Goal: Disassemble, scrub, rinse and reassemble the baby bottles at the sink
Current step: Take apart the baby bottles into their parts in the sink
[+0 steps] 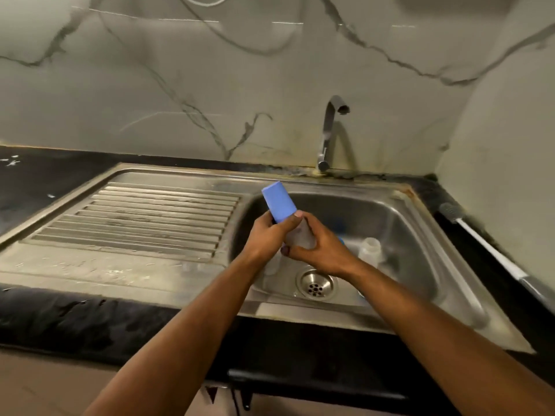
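Note:
Over the steel sink basin [399, 223] I hold a baby bottle tilted up to the left. Its blue cap [277, 201] points away from me, and its clear body [300, 234] shows between my hands. My left hand [267, 235] grips the bottle at the base of the blue cap. My right hand [321, 250] wraps round the clear body. A second clear bottle body [371, 249] without a top stands in the basin to the right. A blurred blue piece [338, 223] lies behind my right hand in the basin.
The drain [315, 285] sits below my hands. A tap [329, 133] rises at the back of the sink, with no water running. A ribbed draining board [150, 217] lies to the left. A long-handled bottle brush [480, 238] rests on the dark counter at the right.

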